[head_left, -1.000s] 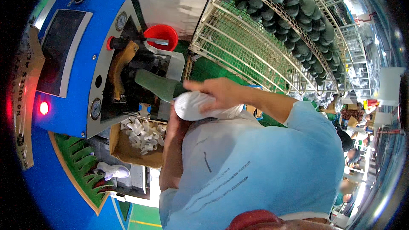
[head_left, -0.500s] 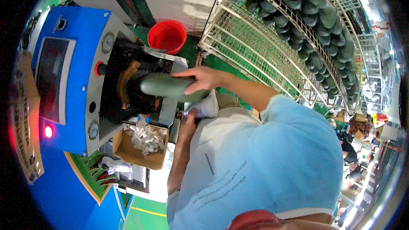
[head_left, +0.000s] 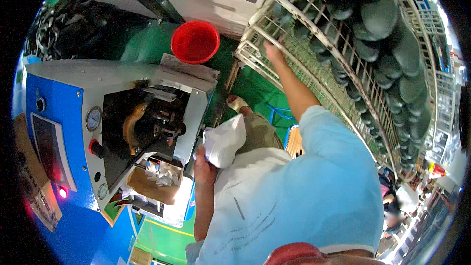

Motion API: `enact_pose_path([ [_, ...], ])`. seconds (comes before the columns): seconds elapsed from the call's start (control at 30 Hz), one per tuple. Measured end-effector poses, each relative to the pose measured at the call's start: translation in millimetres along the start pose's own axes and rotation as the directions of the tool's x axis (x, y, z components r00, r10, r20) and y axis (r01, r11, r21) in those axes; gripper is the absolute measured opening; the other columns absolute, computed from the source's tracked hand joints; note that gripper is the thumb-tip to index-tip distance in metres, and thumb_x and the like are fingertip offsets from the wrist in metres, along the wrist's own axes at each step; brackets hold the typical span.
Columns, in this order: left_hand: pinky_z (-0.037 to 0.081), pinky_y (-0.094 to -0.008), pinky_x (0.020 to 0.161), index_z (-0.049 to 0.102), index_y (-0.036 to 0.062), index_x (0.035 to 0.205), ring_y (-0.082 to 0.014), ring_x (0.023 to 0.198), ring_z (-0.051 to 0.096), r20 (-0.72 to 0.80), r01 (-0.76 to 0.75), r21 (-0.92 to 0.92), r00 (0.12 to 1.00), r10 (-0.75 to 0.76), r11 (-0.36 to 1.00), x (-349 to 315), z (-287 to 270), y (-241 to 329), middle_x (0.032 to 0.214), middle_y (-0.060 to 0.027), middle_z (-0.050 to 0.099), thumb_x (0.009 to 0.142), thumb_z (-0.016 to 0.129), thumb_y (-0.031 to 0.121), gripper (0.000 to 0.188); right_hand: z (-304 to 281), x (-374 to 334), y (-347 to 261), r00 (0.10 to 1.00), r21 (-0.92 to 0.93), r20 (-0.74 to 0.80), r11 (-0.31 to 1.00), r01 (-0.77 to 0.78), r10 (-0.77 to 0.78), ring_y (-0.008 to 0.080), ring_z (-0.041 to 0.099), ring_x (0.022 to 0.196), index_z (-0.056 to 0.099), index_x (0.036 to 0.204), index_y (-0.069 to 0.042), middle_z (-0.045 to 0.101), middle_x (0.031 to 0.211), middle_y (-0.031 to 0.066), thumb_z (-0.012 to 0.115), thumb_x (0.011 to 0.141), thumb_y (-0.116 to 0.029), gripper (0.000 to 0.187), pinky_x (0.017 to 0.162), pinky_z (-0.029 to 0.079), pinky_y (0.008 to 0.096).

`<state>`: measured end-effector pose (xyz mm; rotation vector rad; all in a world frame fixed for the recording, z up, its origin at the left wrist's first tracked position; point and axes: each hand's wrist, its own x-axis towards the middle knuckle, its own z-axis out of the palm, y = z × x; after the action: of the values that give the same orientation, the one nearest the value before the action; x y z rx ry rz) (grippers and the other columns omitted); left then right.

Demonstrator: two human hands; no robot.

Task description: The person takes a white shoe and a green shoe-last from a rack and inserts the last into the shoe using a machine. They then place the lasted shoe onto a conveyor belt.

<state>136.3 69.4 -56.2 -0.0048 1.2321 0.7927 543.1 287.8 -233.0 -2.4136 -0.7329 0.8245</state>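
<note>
My left hand point(head_left: 204, 169) is closed on a white and pale lilac shoe upper point(head_left: 224, 142), holding it in front of my waist. My right arm stretches to the wire rack point(head_left: 314, 86), where my right hand point(head_left: 273, 51) is at a rail on its near left side. Its fingers are small and partly hidden by the rack, so what they hold does not show. Dark green shoe lasts point(head_left: 378, 12) hang in a dense row on the rack's upper part. To the left, the blue and grey machine point(head_left: 73, 83) has a dark cavity with a curved brown part point(head_left: 131, 126) inside.
A red bucket point(head_left: 195, 42) stands behind the machine. Below the cavity sits a cardboard box point(head_left: 149, 186) with small white pieces. A blue stool frame point(head_left: 279, 112) with a wooden seat point(head_left: 294, 141) stands between me and the rack. Co-workers appear at the far right.
My right hand has moved from the machine, where it held a dark green shoe last, over to the rack. The view has shifted. My left hand still holds the shoe upper, now raised more into view.
</note>
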Motion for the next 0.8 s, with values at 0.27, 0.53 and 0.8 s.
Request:
enact_pose_path([
  [0.27,0.050,-0.0464,0.101,0.058,-0.0038,0.127,-0.0309,0.112,0.063,-0.184,-0.233,-0.034,0.957,0.223,0.972,-99.4,-82.7,28.6,0.120,-0.0140,0.066,0.086,0.074,0.040,0.062,36.1,77.8,-15.6,0.994,0.081,0.037,0.992,0.100,-0.103,0.0337,0.054,0.129,0.025,0.156,-0.001,0.048,0.146,0.0228,0.050,0.101,-0.042,0.072,0.106,0.046,0.0455],
  [0.53,0.045,-0.0408,0.098,0.060,-0.0025,0.117,-0.0229,0.105,0.059,-0.570,-0.740,0.014,0.546,0.613,0.672,-230.3,-232.9,-9.8,0.116,-0.0150,0.064,0.100,0.054,0.050,0.056,0.1,-153.9,-26.8,0.847,0.656,0.409,0.755,-0.015,-0.339,0.0270,0.067,0.104,0.060,0.129,0.001,0.070,0.110,0.0179,0.057,0.102,-0.032,0.044,0.094,0.054,0.0426],
  [0.8,0.047,-0.0316,0.090,0.067,-0.0045,0.089,-0.0163,0.099,0.062,-0.793,-0.436,0.444,0.215,0.570,0.783,-202.3,-452.1,-68.0,0.125,-0.0075,0.068,0.085,0.075,0.019,0.025,47.4,-402.6,-185.4,0.232,0.605,0.111,0.251,0.756,-0.966,0.0229,0.070,0.092,0.063,0.123,0.008,0.072,0.108,0.0173,0.055,0.103,-0.015,0.032,0.083,0.058,0.0357],
])
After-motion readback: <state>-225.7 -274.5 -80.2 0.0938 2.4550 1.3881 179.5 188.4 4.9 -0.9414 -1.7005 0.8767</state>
